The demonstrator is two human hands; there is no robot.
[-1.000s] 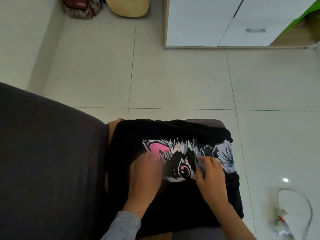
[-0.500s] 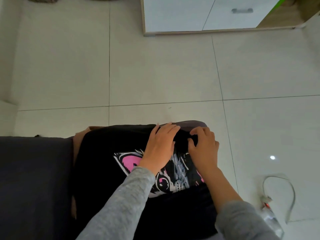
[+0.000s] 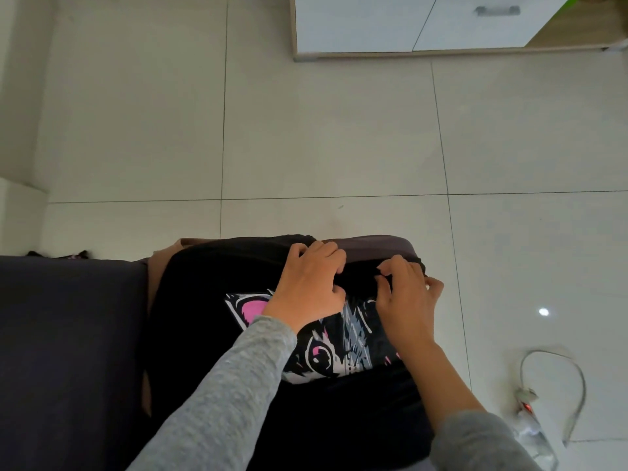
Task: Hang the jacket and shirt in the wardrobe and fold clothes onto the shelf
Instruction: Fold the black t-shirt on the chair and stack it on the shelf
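A black T-shirt [image 3: 210, 321] with a pink, white and grey cat print lies folded on a dark seat, on top of a brown garment [image 3: 154, 277]. My left hand [image 3: 311, 283] rests on the shirt's far edge, fingers curled over the black fabric. My right hand [image 3: 407, 294] is beside it at the far right corner, its fingertips pinching the shirt's edge. Both sleeves are grey. The print is partly hidden under my hands and left forearm.
A dark grey sofa cushion [image 3: 68, 351] fills the left. Pale floor tiles [image 3: 323, 130] stretch ahead to a white wardrobe [image 3: 407, 25] with a drawer handle at the top right. A white cable and power strip [image 3: 533, 413] lie on the floor at the lower right.
Both hands moved from the print in the middle of the shirt up to its far edge and gripped the fabric there. The right hand has shifted right toward the corner.
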